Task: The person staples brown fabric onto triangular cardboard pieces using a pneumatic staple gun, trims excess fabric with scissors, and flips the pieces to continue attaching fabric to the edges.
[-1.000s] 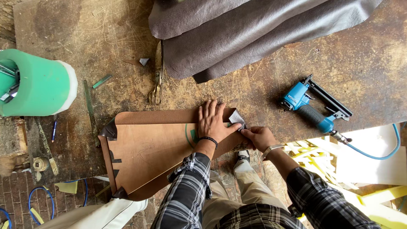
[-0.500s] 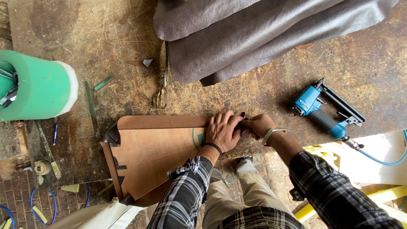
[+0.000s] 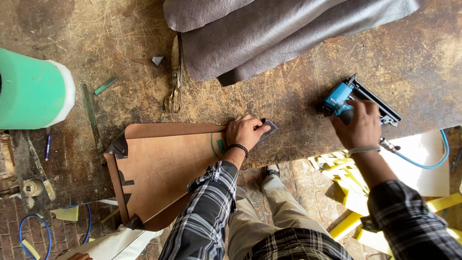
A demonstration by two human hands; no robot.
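Observation:
My left hand (image 3: pixel 246 133) presses flat on the right corner of a brown wooden panel (image 3: pixel 163 168) wrapped at its edges in dark leather, pinning a folded leather flap (image 3: pixel 267 129) under the fingertips. Over to the right, my right hand (image 3: pixel 358 126) grips the handle of a blue pneumatic staple gun (image 3: pixel 347 97) lying on the worn workbench (image 3: pixel 288 96). A blue air hose (image 3: pixel 423 161) runs from the gun.
Scissors (image 3: pixel 174 77) lie behind the panel. A large grey-brown leather hide (image 3: pixel 269 33) is heaped at the back. A green foam roll (image 3: pixel 33 89) sits at the left. Small scraps (image 3: pixel 153 60), a green strip (image 3: pixel 105 85) and a pen (image 3: pixel 47 147) lie around. Yellow frames (image 3: pixel 346 192) stand below the bench edge.
My right hand left the panel's corner and moved right onto the staple gun. My left hand stayed on the corner, now holding the leather flap down alone.

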